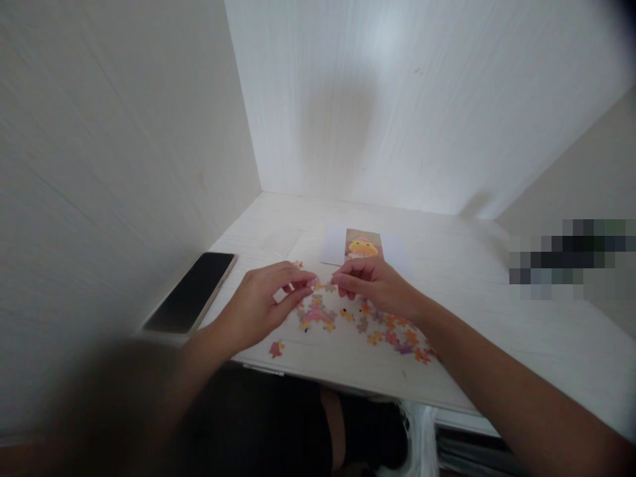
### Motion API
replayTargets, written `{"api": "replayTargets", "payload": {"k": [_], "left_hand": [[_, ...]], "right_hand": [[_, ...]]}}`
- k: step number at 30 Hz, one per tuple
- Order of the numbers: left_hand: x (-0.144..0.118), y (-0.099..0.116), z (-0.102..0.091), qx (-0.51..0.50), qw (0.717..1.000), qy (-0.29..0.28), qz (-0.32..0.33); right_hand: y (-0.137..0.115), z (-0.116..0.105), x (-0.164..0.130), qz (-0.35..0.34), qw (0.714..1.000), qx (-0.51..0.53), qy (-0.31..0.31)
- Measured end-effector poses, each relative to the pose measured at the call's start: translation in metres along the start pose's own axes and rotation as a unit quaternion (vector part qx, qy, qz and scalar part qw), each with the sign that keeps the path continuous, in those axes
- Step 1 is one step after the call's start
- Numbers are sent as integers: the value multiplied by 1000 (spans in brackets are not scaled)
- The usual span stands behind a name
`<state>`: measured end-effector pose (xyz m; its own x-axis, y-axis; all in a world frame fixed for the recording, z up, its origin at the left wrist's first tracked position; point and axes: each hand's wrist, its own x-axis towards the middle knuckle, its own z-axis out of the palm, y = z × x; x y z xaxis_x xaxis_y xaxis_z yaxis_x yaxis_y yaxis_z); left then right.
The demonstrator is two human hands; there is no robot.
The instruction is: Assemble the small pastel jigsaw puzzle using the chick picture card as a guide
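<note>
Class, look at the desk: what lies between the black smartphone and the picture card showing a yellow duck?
In the head view, only bare white desktop lies between the black smartphone and the yellow-duck picture card.

White desk (487,331) mid-frame: phone (191,291) at left, puzzle pieces (368,328) scattered centre, duck picture card (362,246) just above them.

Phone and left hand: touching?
Apart. The head view shows bare white desk between the phone, lying flat by the left wall, and the left hand, whose fingertips meet the right hand over the puzzle pieces.
</note>
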<state>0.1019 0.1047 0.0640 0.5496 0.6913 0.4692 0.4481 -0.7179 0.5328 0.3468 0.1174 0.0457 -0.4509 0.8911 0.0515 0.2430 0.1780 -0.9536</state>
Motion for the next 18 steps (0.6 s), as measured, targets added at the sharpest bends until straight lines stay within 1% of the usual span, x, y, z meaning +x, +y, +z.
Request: {"api": "replayTargets", "payload": {"k": [3, 7, 11, 15, 18], "left_hand": [[2, -12, -12, 22, 999, 30, 1], [2, -27, -25, 26, 997, 69, -17], [1, -32, -29, 25, 997, 72, -21], [0, -29, -28, 20, 998, 63, -5], [1, -27, -25, 5, 999, 49, 15]], "right_hand": [[5, -12, 4, 2, 995, -30, 96], [15, -31, 9, -44, 972, -96, 210], [20, -46, 11, -51, 945, -106, 306], [24, -58, 11, -53, 918, -111, 377], [29, -65, 12, -57, 907, -122, 398]]}}
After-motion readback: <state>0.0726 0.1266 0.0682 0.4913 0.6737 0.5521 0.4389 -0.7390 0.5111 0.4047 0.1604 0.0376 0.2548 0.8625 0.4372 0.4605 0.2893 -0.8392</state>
